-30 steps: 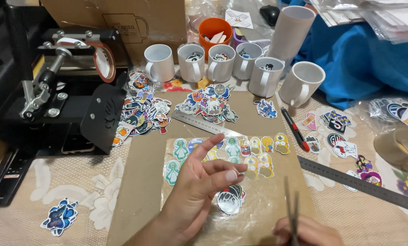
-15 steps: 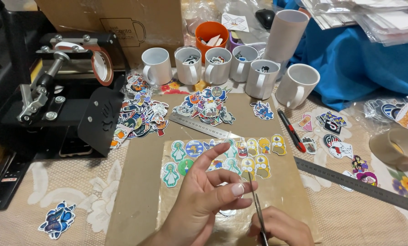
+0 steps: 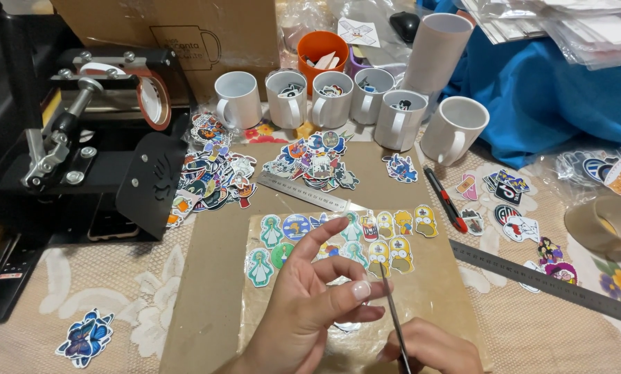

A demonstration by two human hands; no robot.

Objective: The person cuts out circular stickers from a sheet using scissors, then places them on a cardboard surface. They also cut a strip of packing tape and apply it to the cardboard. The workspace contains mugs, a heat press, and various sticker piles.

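My left hand (image 3: 310, 305) hovers over a clear film sheet (image 3: 421, 277) that lies on a brown cardboard sheet (image 3: 213, 277). Its thumb and fingers pinch a small sticker (image 3: 345, 326), which they mostly hide. My right hand (image 3: 432, 350), at the bottom edge, grips thin metal tweezers (image 3: 392, 312). Their tip points up to my left fingertips. Two rows of colourful cartoon stickers (image 3: 366, 239) lie on the film just beyond my fingers.
A black mug press (image 3: 95, 166) stands on the left. White mugs (image 3: 331, 97) and an orange cup (image 3: 322, 47) line the back. Also here are sticker piles (image 3: 314, 159), two steel rulers (image 3: 546, 280), a red-and-black pen (image 3: 445, 201), a tape roll (image 3: 605, 221) and blue cloth (image 3: 546, 90).
The tweezers have swung from lower right up to my left fingertips. My left fingers have curled in over the sticker, hiding most of it. The view has shifted slightly.
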